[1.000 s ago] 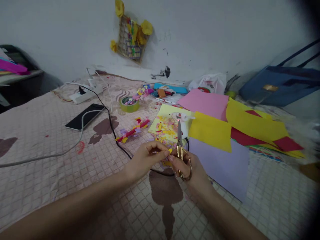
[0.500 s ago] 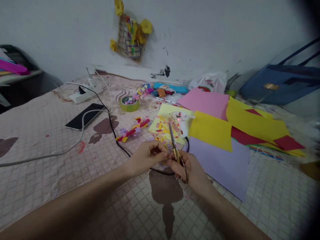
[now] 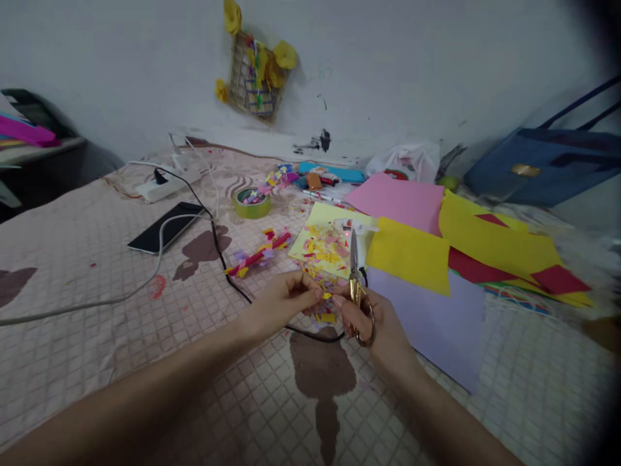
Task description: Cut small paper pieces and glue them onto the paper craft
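Observation:
My left hand (image 3: 286, 299) pinches a small yellow paper piece (image 3: 326, 296) between thumb and fingertips. Just to its right, my right hand (image 3: 371, 317) is closed around gold-handled scissors (image 3: 356, 281), their blades pointing up and away from me. The right fingertips are close to the yellow piece; whether they touch it I cannot tell. Beyond the hands, many colored paper scraps (image 3: 323, 246) lie on a pale yellow sheet (image 3: 310, 220). A white glue gun (image 3: 356, 224) rests there, partly hidden by the scissors. Left of the sheet lies a red stick with paper bits (image 3: 259, 254).
A black cable (image 3: 218, 246) runs toward my hands. Farther left are a phone (image 3: 167, 226) and a power strip (image 3: 162, 184). A roll of tape (image 3: 252, 204) stands behind the stick. Yellow (image 3: 412, 252), pink (image 3: 398, 200) and lilac (image 3: 446, 323) sheets lie right, before a blue bag (image 3: 553, 162).
My right hand with the scissors has shifted slightly right, away from my left hand. The small yellow piece now shows at the left fingertips.

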A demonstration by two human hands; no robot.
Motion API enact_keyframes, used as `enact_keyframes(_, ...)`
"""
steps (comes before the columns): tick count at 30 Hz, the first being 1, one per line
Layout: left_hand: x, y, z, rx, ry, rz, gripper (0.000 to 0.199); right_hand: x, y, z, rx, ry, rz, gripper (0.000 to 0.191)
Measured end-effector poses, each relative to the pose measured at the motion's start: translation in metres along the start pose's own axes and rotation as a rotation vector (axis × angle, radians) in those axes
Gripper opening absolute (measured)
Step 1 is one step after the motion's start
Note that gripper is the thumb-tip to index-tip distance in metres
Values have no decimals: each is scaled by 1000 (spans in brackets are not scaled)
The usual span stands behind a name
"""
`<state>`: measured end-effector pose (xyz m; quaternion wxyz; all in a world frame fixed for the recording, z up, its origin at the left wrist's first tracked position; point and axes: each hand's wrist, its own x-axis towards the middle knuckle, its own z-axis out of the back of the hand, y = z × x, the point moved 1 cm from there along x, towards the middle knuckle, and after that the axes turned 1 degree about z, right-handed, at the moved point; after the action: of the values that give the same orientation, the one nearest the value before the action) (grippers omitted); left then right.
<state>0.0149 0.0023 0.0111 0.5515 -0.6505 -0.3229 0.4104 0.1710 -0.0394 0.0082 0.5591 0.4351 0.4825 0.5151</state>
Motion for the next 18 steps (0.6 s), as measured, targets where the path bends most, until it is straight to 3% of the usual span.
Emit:
enact_keyframes(9, -1, 1, -2, 7, 129, 11, 22, 1, -3, 2, -47, 2, 37, 23)
enact_keyframes(14, 0, -4, 2, -107, -44, 11, 20, -5, -5, 1, 66, 46, 16, 37)
enact_keyframes(18, 1, -6, 5, -254, -139, -16, 17, -13, -1, -5, 3, 125, -8, 41)
